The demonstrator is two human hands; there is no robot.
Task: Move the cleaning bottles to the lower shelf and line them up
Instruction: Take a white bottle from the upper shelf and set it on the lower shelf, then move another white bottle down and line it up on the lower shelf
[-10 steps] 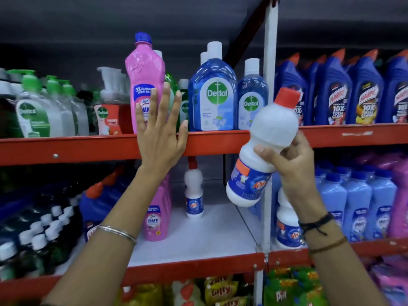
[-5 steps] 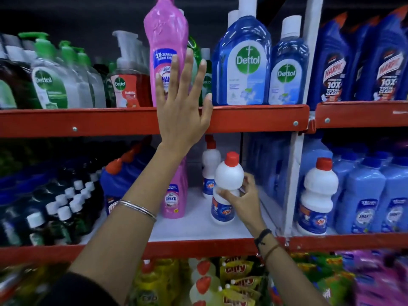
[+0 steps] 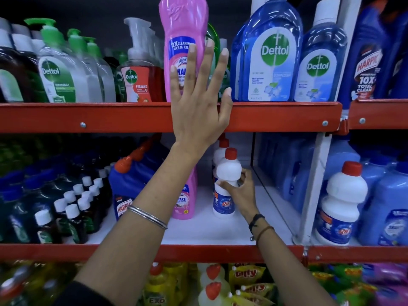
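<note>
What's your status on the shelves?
Right hand gripping white red-capped bottle, upright on lower shelf. Left hand open against upper red shelf edge. Second white bottle directly behind.

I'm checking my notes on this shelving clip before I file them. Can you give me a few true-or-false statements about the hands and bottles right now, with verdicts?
1. The right hand grips a white bottle with a red cap. True.
2. That bottle is up on the upper shelf. False: it stands upright on the lower shelf.
3. The left hand is closed around the tall pink bottle. False: it is open, fingers spread, in front of the bottle and the shelf edge.
4. Another red-capped white bottle stands right behind the gripped one. True.
5. A pink bottle stands left of the gripped bottle. True.
</note>
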